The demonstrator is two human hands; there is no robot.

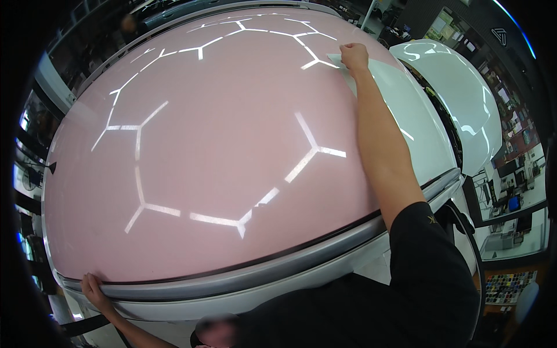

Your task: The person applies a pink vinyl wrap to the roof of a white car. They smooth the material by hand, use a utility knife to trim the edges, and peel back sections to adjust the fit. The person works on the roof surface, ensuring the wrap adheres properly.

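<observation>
Head view, the one view here, and a broad roof fills it. A glossy pink, film-like covering [232, 127] stretches over most of the curve, its long axis running left to right, roughly along the silver-grey near roof rail [232, 283].

Up at the far right, here's the right hand [354, 56], arm reaching across from a black short sleeve [432, 261]. Its fingers are gathered into a narrow pinch at a pale corner beside the pink; whether an edge is caught between them cannot be told. From those fingertips the covering lies to the left and back toward the body, while a smooth pale greenish-white surface [400, 93] opens to the right. That hand is clearly the nearer to this boundary.

Down at the near left, well apart, the left hand [94, 288] rests at the rail's end, fingers bent by the covering's lower corner. Their grip is hidden; no telling whether they hold anything.

Now the count: two hands, one pink covering, one pale surface, two rails with the grey far roof rail [243, 7], and one glossy white panel [458, 81] beyond a single dark gap [436, 104]. The white angular reflections [316, 149] are many, too broken to number.
</observation>
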